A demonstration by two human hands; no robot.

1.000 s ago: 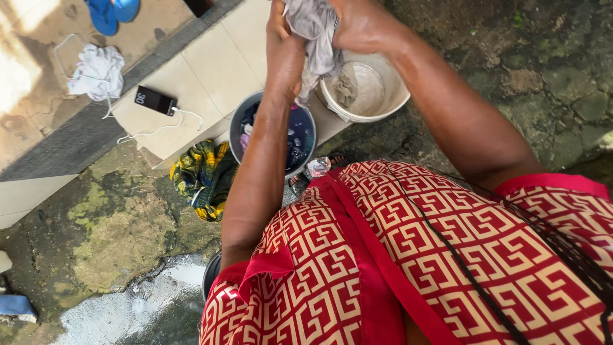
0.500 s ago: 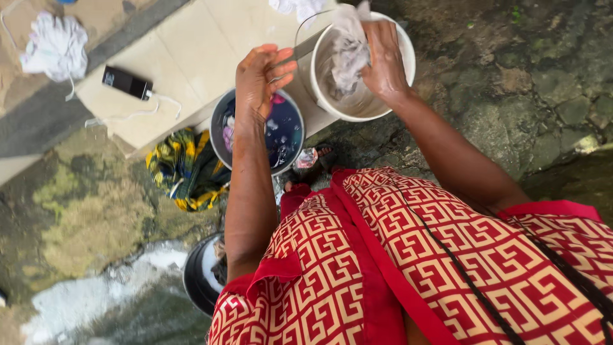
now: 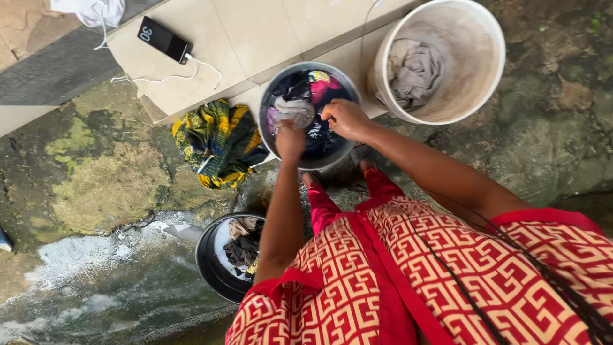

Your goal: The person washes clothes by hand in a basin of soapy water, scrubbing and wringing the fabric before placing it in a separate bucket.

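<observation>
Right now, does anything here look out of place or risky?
Yes. A black phone-like device with a white cable lies on the tiled step, close to the wet ground and the grey basin of laundry that both hands reach into.

Outdoor yard in daylight. Ground (image 3: 543, 153) is cracked, mossy concrete, wet with soapy runoff (image 3: 83, 281) at lower left. A cream tiled step (image 3: 255, 38) with grey border (image 3: 57, 70) runs along the top.

Both hands moved into basin (image 3: 311, 115)

both arms stretched forward, left hand (image 3: 290, 142) fisted, right hand (image 3: 345, 119) curled, close together.
</observation>
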